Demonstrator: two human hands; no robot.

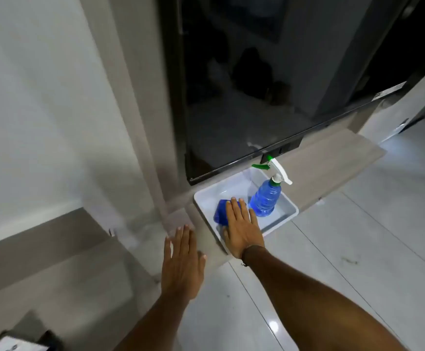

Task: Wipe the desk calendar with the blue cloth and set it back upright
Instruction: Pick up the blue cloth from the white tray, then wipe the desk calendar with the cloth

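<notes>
A folded blue cloth point(222, 210) lies in a shallow white tray point(286, 216) on a grey-wood shelf. My right hand point(241, 228) rests flat on top of the cloth, fingers stretched and together, covering its right half. My left hand point(182, 263) hovers flat and open over the shelf's near end, to the left of the tray, holding nothing. At the bottom left corner a white, dark-framed object point(11, 344) shows only partly; whether it is the desk calendar I cannot tell.
A blue spray bottle point(266, 196) with a white and green trigger stands in the tray right of the cloth. A large dark screen point(244, 97) hangs just above the shelf point(333, 163). White wall lies to the left, glossy tiled floor point(345, 249) to the right.
</notes>
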